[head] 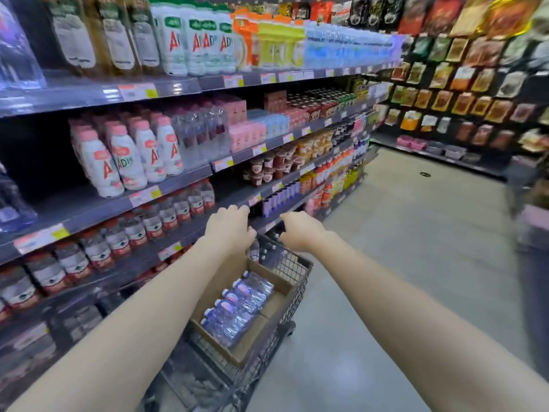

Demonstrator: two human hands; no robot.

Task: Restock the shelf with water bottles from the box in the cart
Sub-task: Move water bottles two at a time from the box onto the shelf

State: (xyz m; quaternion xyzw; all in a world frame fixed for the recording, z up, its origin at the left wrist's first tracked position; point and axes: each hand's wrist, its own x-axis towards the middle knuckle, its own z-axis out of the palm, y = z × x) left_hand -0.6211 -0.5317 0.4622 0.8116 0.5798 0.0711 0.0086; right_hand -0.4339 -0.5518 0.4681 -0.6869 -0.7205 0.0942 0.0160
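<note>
Left hand: stretched forward above the far end of the cart, fingers loosely bent and holding nothing; whether it touches the rim cannot be told.
Right hand: at 3 o'clock of the left hand and apart from it, fingers loosely bent downward, holding nothing.
Cart: wire mesh, under both forearms.
Box: open cardboard, inside the cart.
Water bottles: packed in the box, at 6 o'clock of the hands.
Shelf: at 9 o'clock of the cart, holding red-labelled bottles.
</note>
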